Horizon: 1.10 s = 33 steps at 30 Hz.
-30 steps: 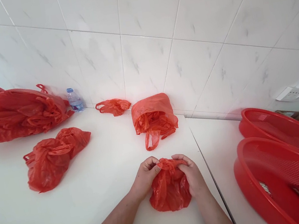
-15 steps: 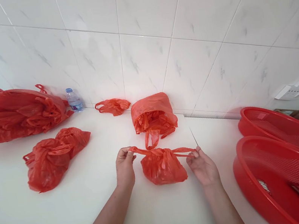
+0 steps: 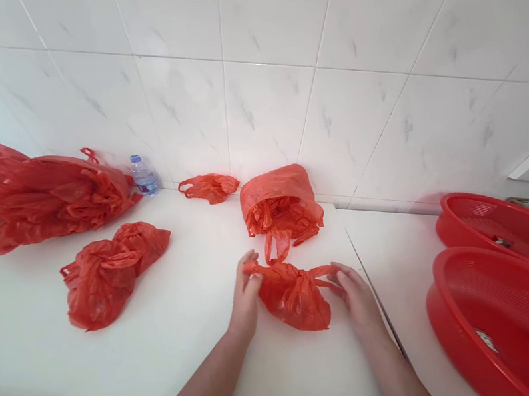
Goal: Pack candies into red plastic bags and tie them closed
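Note:
A small red plastic bag, gathered at its top, lies on the white table between my hands. My left hand pinches the bag's left handle close to its body. On the other side, my right hand has its fingers closed around the right handle, which is stretched out from the knot area. What is inside the bag cannot be made out. Just behind it, a larger red bag stands with its mouth towards me, stuffed with crumpled red bags.
Filled red bags lie at left, before a big heap of red bags. A water bottle and a crumpled red bag sit by the tiled wall. Red baskets holding small packets stand at right, beyond a table seam.
My hands have come closer together, and the left one now grips nearer the bag's body. The bag has tilted, its right side lower. The view has shifted slightly left.

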Tool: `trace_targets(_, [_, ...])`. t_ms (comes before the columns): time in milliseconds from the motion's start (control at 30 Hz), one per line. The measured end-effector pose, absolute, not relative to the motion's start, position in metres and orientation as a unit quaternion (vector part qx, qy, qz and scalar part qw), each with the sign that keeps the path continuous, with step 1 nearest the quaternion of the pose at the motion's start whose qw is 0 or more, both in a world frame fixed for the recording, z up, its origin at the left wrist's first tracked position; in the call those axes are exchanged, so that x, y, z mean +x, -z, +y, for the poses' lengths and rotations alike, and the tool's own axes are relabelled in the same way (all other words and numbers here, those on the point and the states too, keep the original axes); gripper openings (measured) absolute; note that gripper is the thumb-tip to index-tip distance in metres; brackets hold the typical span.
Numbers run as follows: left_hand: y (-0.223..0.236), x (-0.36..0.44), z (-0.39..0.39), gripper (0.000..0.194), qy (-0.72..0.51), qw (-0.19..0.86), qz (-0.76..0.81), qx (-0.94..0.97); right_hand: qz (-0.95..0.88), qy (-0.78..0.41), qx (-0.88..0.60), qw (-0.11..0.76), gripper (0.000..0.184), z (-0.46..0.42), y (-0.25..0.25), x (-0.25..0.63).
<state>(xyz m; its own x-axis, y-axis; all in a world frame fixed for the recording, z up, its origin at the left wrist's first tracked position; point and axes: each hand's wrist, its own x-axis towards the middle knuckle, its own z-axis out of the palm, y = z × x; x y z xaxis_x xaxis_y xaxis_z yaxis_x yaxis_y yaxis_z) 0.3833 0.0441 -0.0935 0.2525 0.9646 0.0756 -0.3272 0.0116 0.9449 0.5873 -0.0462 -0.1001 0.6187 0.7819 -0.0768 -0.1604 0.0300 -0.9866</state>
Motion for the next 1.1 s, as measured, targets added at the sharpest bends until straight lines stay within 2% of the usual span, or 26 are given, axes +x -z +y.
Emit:
trace_targets(100, [0.089,0.390,0.030,0.071,-0.425,0.632,0.240,0.602,-0.400,-0.390,-0.594,0.579,0.034,-0.046,0.096,0.559])
trace_targets(167, [0.087,0.392,0.024,0.077,-0.367,0.594,0.216,0.682,-0.473,-0.402,-0.576,0.533,0.027,-0.047,0.095,0.544])
trace_targets(267, [0.087,0.393,0.022,0.053,-0.335,0.547,0.239,0.729,-0.521,-0.393,-0.568,0.502,0.019,-0.048,0.097,0.534])
trace_targets(367, [0.091,0.392,0.025,0.031,-0.341,0.570,0.260,0.701,-0.513,-0.390,-0.605,0.468,0.019,-0.048,0.101,0.538])
trace_targets(500, [0.094,0.390,0.033,0.025,-0.399,0.561,0.292,0.664,-0.500,-0.392,-0.626,0.453,0.030,-0.046,0.106,0.548])
trace_targets(600, [0.086,0.379,0.045,0.023,-0.502,0.515,0.335,0.609,-0.490,-0.369,-0.644,0.457,0.037,-0.045,0.109,0.552])
trace_targets(700, [0.072,0.350,0.060,0.029,-0.624,0.431,0.394,0.519,-0.483,-0.351,-0.667,0.446,0.036,-0.044,0.111,0.553])
trace_targets(767, [0.061,0.324,0.070,0.035,-0.684,0.325,0.449,0.475,-0.485,-0.345,-0.671,0.441,0.033,-0.044,0.112,0.552])
trace_targets(867, [0.050,0.293,0.080,0.058,-0.697,0.098,0.558,0.439,-0.485,-0.337,-0.670,0.450,0.029,-0.041,0.112,0.549])
trace_targets(933, [0.047,0.285,0.080,0.071,-0.666,-0.001,0.587,0.460,-0.484,-0.330,-0.668,0.459,0.026,-0.039,0.112,0.546])
trace_targets(1000, [0.049,0.290,0.075,0.071,-0.638,-0.043,0.570,0.516,-0.487,-0.319,-0.667,0.465,0.023,-0.038,0.112,0.544])
trace_targets(1100, [0.059,0.314,0.066,0.052,-0.586,-0.009,0.499,0.638,-0.504,-0.296,-0.664,0.466,0.018,-0.038,0.111,0.540])
